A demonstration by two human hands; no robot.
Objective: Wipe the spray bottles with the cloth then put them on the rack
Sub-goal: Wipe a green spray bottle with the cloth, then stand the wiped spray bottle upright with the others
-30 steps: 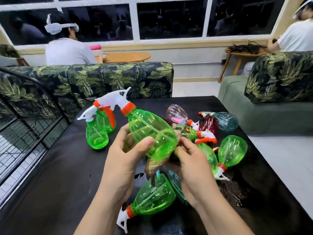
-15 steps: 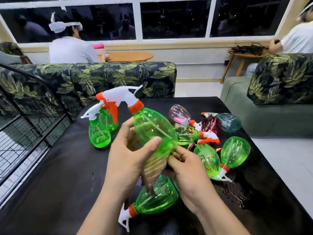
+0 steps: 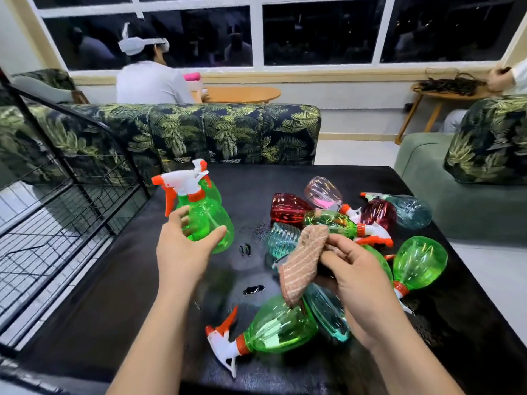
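1. Since the earlier frame, the left hand (image 3: 185, 252) had carried the green spray bottle (image 3: 209, 223) out to the left, away from the right hand (image 3: 359, 280). The bottle had gone from tilted to upright, and the cloth (image 3: 302, 263) had stayed with the right hand.
2. Under both hands lay the black table (image 3: 85, 295), with wet patches between them.
3. Left of the left hand, well apart from it, stood the black wire rack (image 3: 62, 212).
4. Beyond the left hand ran a leaf-print sofa (image 3: 228, 132).
5. Beyond the right hand lay a heap of spray bottles, among them a red bottle (image 3: 288, 208) and a pink bottle (image 3: 322, 192). To that hand's right lay a green bottle (image 3: 419, 262).
6. Just below and left of the right hand lay a second green bottle (image 3: 279, 327), its nozzle pointing left. A teal bottle (image 3: 328, 317) lay partly under that hand.
7. The green spray bottle stood just beyond the left palm, in front of another standing green bottle (image 3: 214, 189). Whether its base touched the table I could not tell.
8. The left hand held it in a wide grasp, thumb on its right side and fingers curled round its left.
9. The right hand pinched the bunched cloth, which hung down to the hand's left.
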